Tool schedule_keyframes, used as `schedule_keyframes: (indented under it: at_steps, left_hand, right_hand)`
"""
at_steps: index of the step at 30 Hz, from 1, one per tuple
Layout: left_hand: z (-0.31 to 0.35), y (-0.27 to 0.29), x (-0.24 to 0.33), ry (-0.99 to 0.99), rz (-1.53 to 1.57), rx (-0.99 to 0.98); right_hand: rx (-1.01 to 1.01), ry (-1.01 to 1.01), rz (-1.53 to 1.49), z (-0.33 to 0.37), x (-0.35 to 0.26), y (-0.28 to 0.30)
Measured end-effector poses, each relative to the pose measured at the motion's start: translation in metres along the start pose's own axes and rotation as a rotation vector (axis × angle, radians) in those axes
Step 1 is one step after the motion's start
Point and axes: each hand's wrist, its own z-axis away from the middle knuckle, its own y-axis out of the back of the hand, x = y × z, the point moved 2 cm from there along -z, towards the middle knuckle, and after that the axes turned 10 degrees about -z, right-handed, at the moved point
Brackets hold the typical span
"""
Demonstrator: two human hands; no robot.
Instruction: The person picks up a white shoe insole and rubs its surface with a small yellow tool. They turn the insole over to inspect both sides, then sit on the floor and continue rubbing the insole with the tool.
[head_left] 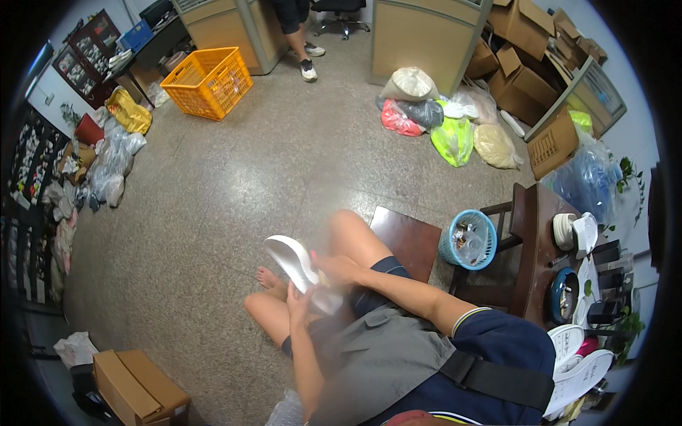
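Note:
A white shoe sole (pixel 290 260) is held tilted above my lap, its hollowed side partly showing. My left hand (pixel 299 304) grips its lower end, fingers and thumb closed around the edge. Against the sole's right edge is my right hand (pixel 337 270), closed, with a small pink spot at its fingertips. That hand is blurred, and I cannot make out what it holds. A hazy whitish patch (pixel 327 301) below the sole, near my left hand, is too smeared to name.
To my right, a blue wastebasket (pixel 446 250) stands by a dark wooden table (pixel 529 263) carrying soles and bowls. Filled bags (pixel 455 138) lie ahead near cartons. A yellow crate (pixel 206 106) stands ahead left, near another person's legs (pixel 290 25). A cardboard box (pixel 135 387) is at lower left.

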Motion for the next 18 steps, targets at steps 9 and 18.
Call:
schedule_keyframes:
  at_steps: [9, 18]
  left_hand:
    - [0.0, 0.003, -0.004, 0.017, 0.024, 0.036]
    - [0.003, 0.0, 0.002, 0.086, 0.011, 0.031]
  right_hand:
    - [-0.026, -0.056, -0.008, 0.002, -0.014, 0.012]
    - [-0.075, -0.1, -0.078, 0.005, -0.031, 0.023]
